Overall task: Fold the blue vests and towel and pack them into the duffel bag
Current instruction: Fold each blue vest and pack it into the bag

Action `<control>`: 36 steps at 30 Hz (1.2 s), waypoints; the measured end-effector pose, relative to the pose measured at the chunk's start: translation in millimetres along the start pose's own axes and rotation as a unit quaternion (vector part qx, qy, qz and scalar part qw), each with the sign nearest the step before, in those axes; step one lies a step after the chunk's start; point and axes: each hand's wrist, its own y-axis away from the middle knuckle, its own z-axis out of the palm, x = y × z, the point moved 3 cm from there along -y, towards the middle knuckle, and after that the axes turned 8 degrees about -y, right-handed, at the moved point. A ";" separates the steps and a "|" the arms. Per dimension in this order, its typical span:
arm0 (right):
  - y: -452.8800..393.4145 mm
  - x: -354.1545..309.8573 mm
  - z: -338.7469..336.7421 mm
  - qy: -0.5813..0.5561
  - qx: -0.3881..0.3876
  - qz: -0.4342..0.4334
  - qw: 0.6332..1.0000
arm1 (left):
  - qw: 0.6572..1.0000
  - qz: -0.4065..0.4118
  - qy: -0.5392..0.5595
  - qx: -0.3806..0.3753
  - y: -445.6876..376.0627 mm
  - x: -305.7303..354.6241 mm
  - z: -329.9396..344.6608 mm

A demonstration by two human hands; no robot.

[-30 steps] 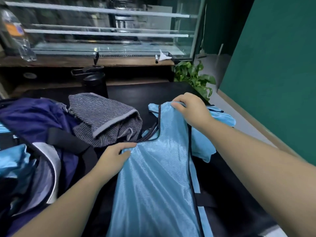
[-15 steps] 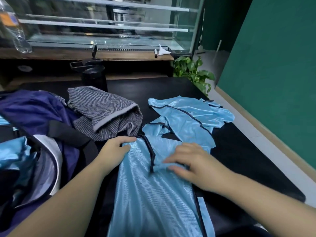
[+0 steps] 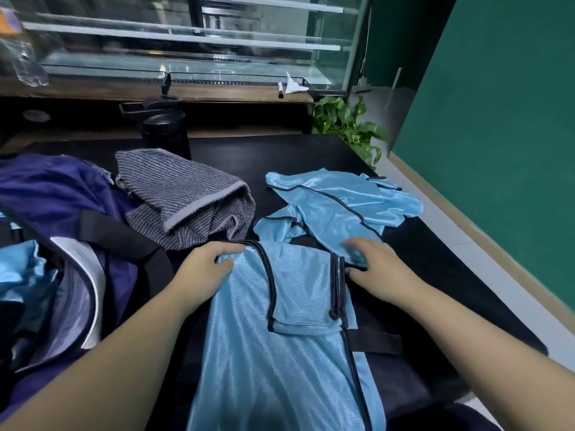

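A light blue vest (image 3: 280, 362) with dark trim lies lengthwise on the black table (image 3: 280, 157) in front of me, its top part folded back over itself. My left hand (image 3: 205, 265) pinches its upper left corner. At the fold's right edge, my right hand (image 3: 373, 265) has blue fabric between fingers and thumb. A second blue vest (image 3: 342, 203) lies crumpled just beyond. The grey striped towel (image 3: 186, 200) sits loosely heaped to the left of it. The navy duffel bag (image 3: 53, 194) lies open at far left with blue fabric (image 3: 21, 275) inside.
A black bottle (image 3: 165, 132) stands behind the towel. A glass display case (image 3: 186, 51) and a wooden counter run along the back, with a clear water bottle (image 3: 21, 54) at its left. A green plant (image 3: 348, 122) and a green wall (image 3: 497, 119) lie to the right.
My right hand pulled the near vest's top down toward me, folding it over, then moved to the fold's right edge. My left hand stayed on the upper left corner.
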 end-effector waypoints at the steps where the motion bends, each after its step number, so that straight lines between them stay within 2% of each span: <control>1: -3.5 2.3 3.6 0.030 -0.012 -0.004 0.999 | 1.000 -0.001 0.000 -0.004 0.1 0.3 0.2; 3: -12.2 0.6 6.9 0.078 -0.008 -0.023 0.997 | 1.000 -0.006 0.002 -0.005 -1.1 -0.9 0.5; 6: -31.4 -7.1 4.5 0.088 -0.008 -0.038 0.995 | 1.000 -0.017 0.008 -0.004 -2.5 -3.5 0.9; 12: -62.9 -12.1 3.4 0.095 -0.094 -0.022 0.991 | 0.999 -0.026 0.024 -0.003 -2.7 -5.8 2.9; 13: -59.4 -14.3 1.7 0.076 -0.080 -0.019 0.994 | 0.999 -0.025 0.027 -0.002 -3.0 -6.4 3.2; 16: -35.1 -27.4 -9.1 -0.007 0.081 -0.047 0.996 | 0.999 -0.018 0.026 0.001 -3.7 -4.6 2.8; 17: -26.6 -32.4 -10.6 -0.040 0.084 -0.046 0.995 | 1.000 -0.015 0.023 0.004 -4.5 -5.1 2.7; 20: -10.8 -41.9 -2.6 -0.121 -0.076 0.041 0.989 | 1.000 -0.015 0.021 0.012 -6.3 -8.3 3.8; 22: -10.2 -42.1 -2.5 -0.112 -0.124 0.081 0.983 | 1.000 -0.011 0.022 0.008 -7.4 -11.7 5.6; 26: -9.8 -41.7 -4.6 -0.120 -0.147 0.110 0.976 | 1.000 -0.014 0.013 -0.009 -10.1 -14.7 4.4; 29: -9.7 -39.2 -4.4 -0.187 -0.061 0.099 0.976 | 0.999 -0.024 0.022 -0.026 -11.4 -16.6 2.4; 31: -8.1 -38.3 -3.0 -0.191 -0.027 0.095 0.977 | 0.999 -0.018 0.028 -0.034 -12.2 -17.3 2.3; 34: -4.3 -38.6 -2.6 -0.223 -0.077 0.149 0.960 | 0.999 -0.010 0.032 -0.009 -15.7 -16.6 0.9; 36: -2.0 -41.1 -4.9 -0.206 -0.130 0.179 0.953 | 0.998 -0.044 0.044 -0.014 -14.9 -13.0 -1.9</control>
